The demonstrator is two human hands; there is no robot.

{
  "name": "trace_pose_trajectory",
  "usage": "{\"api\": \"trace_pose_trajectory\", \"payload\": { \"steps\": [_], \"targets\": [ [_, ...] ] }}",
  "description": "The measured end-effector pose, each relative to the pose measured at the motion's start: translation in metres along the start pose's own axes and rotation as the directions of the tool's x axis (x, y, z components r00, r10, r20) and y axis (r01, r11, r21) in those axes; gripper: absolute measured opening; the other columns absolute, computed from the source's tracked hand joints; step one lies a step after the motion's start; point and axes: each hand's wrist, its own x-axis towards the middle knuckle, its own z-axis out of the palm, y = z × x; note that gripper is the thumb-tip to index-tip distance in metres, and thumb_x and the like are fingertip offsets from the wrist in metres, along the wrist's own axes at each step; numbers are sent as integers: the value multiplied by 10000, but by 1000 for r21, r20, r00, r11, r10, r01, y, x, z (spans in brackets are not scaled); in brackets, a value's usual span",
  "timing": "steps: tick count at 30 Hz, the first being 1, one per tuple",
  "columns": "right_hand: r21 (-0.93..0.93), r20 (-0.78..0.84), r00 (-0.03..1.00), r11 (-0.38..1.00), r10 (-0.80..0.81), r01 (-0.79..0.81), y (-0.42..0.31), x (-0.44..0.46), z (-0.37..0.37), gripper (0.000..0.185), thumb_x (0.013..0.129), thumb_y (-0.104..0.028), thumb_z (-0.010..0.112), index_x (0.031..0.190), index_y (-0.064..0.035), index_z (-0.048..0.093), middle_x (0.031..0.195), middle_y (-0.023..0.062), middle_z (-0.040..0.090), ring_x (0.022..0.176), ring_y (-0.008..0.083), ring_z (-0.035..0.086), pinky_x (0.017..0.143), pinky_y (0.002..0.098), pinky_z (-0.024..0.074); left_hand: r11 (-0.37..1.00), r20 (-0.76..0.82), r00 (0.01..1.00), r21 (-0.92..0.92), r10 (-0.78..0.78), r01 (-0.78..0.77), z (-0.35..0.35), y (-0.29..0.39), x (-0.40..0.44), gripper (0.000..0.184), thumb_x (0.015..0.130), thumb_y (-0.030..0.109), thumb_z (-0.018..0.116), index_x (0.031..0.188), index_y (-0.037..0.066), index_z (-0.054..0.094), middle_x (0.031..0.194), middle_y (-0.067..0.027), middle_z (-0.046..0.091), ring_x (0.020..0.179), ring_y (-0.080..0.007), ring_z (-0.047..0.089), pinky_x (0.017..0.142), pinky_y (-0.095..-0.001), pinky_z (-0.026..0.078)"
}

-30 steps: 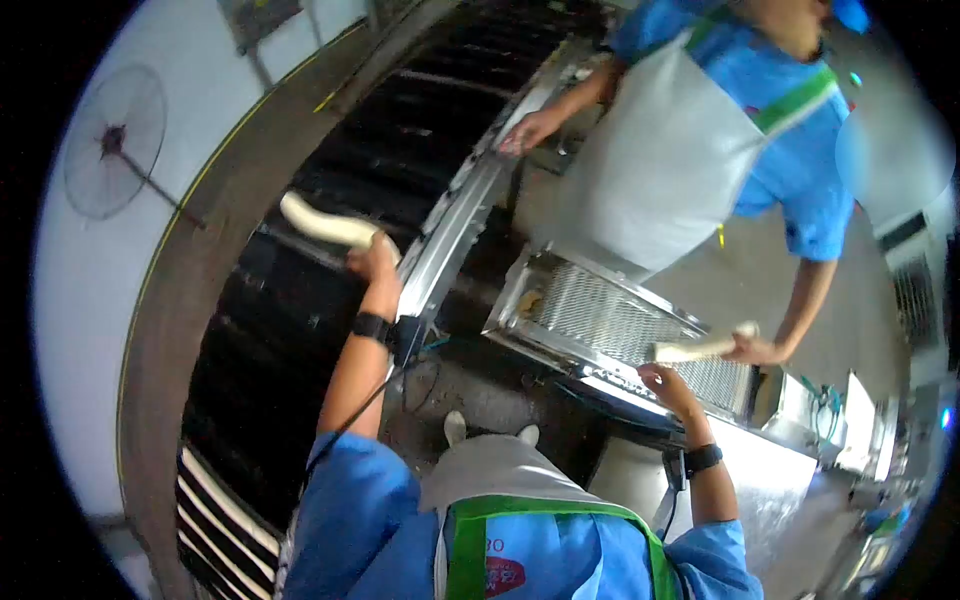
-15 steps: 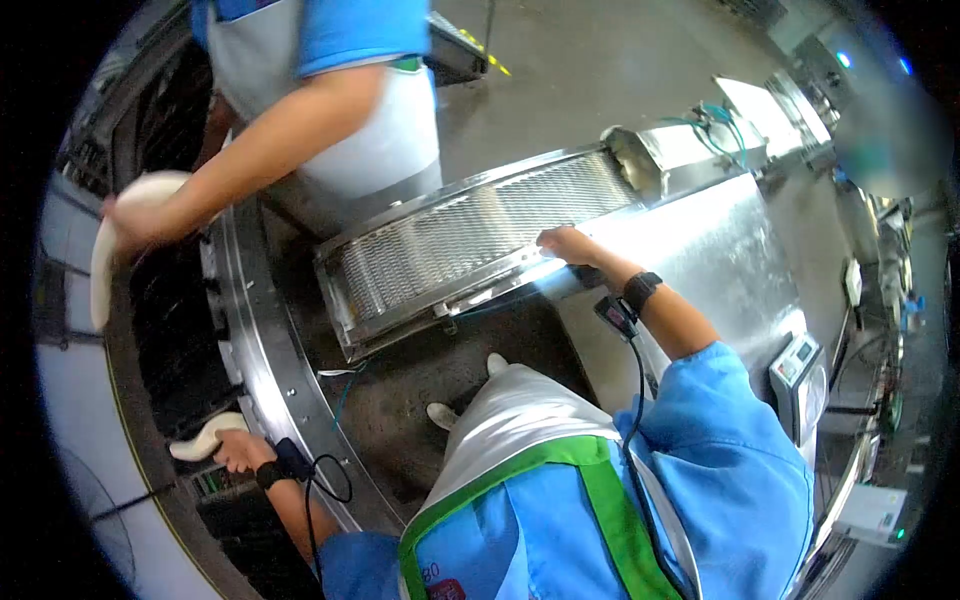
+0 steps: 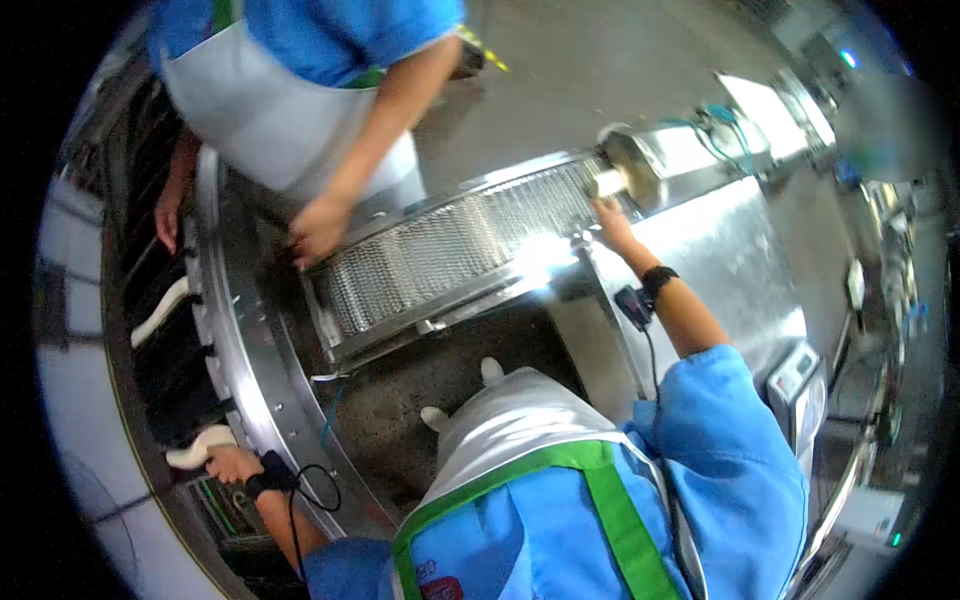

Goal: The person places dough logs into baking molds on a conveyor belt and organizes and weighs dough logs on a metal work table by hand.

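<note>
My left hand (image 3: 235,465) is at the lower left, its fingers closed on the near end of a curved white dough-like strip (image 3: 198,448) that lies over the dark slotted conveyor (image 3: 180,375). Further up the same conveyor lies another pale strip (image 3: 160,312). On the right, my right hand (image 3: 615,228) reaches to the far end of the metal mesh belt (image 3: 430,265), fingers pinched at the lower end of a short pale piece (image 3: 607,183) beside the machine's outlet (image 3: 635,168).
A co-worker in a white apron (image 3: 290,130) stands across the belt, one blurred hand (image 3: 322,230) by its near end and the other (image 3: 168,215) at the conveyor's edge. A steel table (image 3: 710,260) and a small scale (image 3: 795,375) are at the right.
My right hand has moved along the mesh belt to the outlet, where a pale piece now shows. My left hand stays by its strip. The co-worker's hand has left the other strip on the conveyor.
</note>
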Motion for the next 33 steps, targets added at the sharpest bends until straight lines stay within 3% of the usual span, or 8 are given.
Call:
{"api": "trace_pose_trajectory", "payload": {
  "steps": [3, 4, 6, 7, 13, 21, 25, 33],
  "targets": [
    [-181, -90, 989, 979, -114, 96, 15, 31, 0, 646, 591, -43, 563, 1166, -215, 323, 1180, 216, 288, 1021, 377, 365, 821, 400, 359, 804, -43, 885, 440, 464, -400, 16, -29, 4, 367, 758, 408, 408, 961, 104, 442, 843, -155, 495, 676, -249, 524, 515, -336, 441],
    [-224, -82, 993, 972, -86, 66, 2, 29, -10, 601, 635, -238, 593, 1170, -174, 329, 1222, 185, 266, 980, 318, 425, 779, 414, 384, 728, -38, 854, 544, 519, -418, 18, -33, 3, 330, 770, 392, 406, 932, 109, 454, 807, -138, 515, 617, -224, 550, 464, -300, 463],
    [-358, 98, 992, 927, -79, 109, 15, 61, 4, 553, 747, -161, 470, 1232, -205, 207, 1275, 155, 173, 1017, 298, 414, 802, 378, 392, 948, -154, 962, 262, 227, -181, -9, -9, -26, 367, 764, 410, 416, 965, 104, 441, 805, -127, 541, 655, -259, 565, 493, -328, 480],
    [-432, -149, 927, 866, -343, 251, 11, 58, 15, 558, 739, -117, 467, 1231, -192, 212, 1261, 146, 216, 984, 287, 439, 765, 362, 417, 946, -148, 951, 225, 271, -234, -26, -3, -36, 344, 762, 386, 425, 951, 101, 463, 793, -127, 544, 646, -262, 565, 510, -333, 482],
    [-493, 142, 950, 812, -279, 312, -35, 75, 9, 421, 561, -129, 624, 945, -79, 457, 881, 138, 504, 776, 313, 516, 631, 383, 433, 934, -65, 932, 48, 356, -353, -93, 21, -66, 214, 732, 186, 435, 757, 6, 547, 750, -188, 540, 666, -301, 542, 576, -369, 457],
    [-59, 5, 848, 846, -530, 529, -88, 18, -110, 410, 529, 14, 568, 924, -17, 461, 883, 147, 516, 759, 302, 519, 637, 340, 423, 990, 205, 970, -71, 135, -122, -103, 17, -63, 400, 713, 267, 441, 1073, 102, 385, 1029, -156, 379, 915, -313, 394, 743, -418, 355],
    [657, 46, 936, 716, -350, 235, -139, -8, -175, 423, 640, 27, 537, 1041, -10, 407, 823, 39, 484, 656, 97, 467, 544, 216, 408, 991, 182, 978, -103, 103, -85, -107, 16, -67, 395, 716, 271, 435, 1074, 116, 376, 1022, -155, 368, 919, -311, 385, 739, -420, 352],
    [758, -278, 766, 358, -579, 546, -348, -81, -244, 389, 698, -74, 548, 1045, -4, 388, 833, 32, 482, 660, 89, 477, 489, 199, 403, 976, 231, 963, -200, 137, -91, -106, 8, -64, 418, 711, 233, 451, 1084, 87, 331, 1109, -165, 297, 963, -318, 333, 777, -417, 307]
  ]
}}
